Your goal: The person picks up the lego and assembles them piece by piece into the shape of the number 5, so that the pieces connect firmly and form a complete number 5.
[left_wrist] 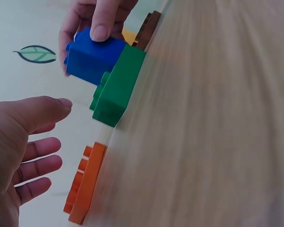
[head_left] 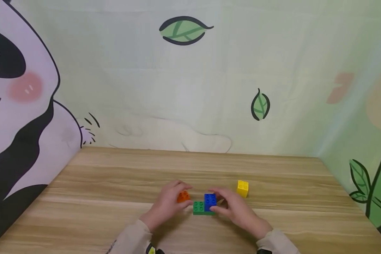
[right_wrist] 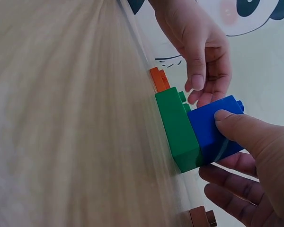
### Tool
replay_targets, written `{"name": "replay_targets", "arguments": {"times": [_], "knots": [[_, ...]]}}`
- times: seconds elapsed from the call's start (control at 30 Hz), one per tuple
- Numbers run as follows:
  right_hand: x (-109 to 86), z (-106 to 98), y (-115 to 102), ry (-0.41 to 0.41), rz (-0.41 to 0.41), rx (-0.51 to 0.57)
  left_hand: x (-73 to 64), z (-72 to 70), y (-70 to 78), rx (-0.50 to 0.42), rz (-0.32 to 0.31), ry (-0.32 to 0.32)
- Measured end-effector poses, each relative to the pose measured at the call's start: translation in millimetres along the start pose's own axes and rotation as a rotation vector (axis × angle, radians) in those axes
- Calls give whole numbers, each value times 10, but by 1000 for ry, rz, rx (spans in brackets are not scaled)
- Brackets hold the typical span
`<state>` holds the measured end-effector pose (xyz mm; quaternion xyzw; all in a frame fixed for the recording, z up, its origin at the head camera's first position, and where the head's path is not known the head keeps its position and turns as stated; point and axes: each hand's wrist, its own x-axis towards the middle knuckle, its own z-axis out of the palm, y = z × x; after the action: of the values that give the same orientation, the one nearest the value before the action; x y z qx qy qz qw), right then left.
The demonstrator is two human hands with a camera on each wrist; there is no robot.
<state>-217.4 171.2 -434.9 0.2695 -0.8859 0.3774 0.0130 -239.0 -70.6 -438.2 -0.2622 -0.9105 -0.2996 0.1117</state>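
Note:
A blue brick (head_left: 210, 200) sits on the right half of a longer green brick (head_left: 198, 207), which lies on the table. My right hand (head_left: 238, 208) pinches the blue brick, its thumb (right_wrist: 244, 127) against the near face and the fingers round the far side. Left of the green brick is a flat orange brick (left_wrist: 87, 184). Above it my left hand (head_left: 166, 204) hovers with fingers spread loosely, holding nothing. In the left wrist view a gap shows between that hand and the bricks.
A yellow brick (head_left: 242, 188) stands behind my right hand. A low brown brick (left_wrist: 146, 30) lies beyond the green one, hidden by the right hand in the head view. The wooden table (head_left: 114, 169) meets a printed cloth backdrop (head_left: 130, 88) at its far edge.

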Motion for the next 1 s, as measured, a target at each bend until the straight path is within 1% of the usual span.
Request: {"name": "replay_targets", "arguments": {"times": [0.07,0.13,0.27,0.43,0.73,0.9,1.0], "knots": [[-3,7,-1,8,21,11,-2,0,-29,9,-6,9],[-2,8,-6,4,44,17,-4,-2,-54,13,-26,11],[5,4,-13,-4,75,19,-1,-14,-92,33,-82,-16],[7,-4,-18,-5,84,10,0,-25,-118,63,-119,-46],[1,-9,-17,12,60,-5,-16,-6,-155,101,-112,-19],[3,-6,-20,15,45,-13,-19,18,-202,108,-134,-33],[5,-1,-22,11,39,-11,-25,30,-223,108,-136,-32]]}}
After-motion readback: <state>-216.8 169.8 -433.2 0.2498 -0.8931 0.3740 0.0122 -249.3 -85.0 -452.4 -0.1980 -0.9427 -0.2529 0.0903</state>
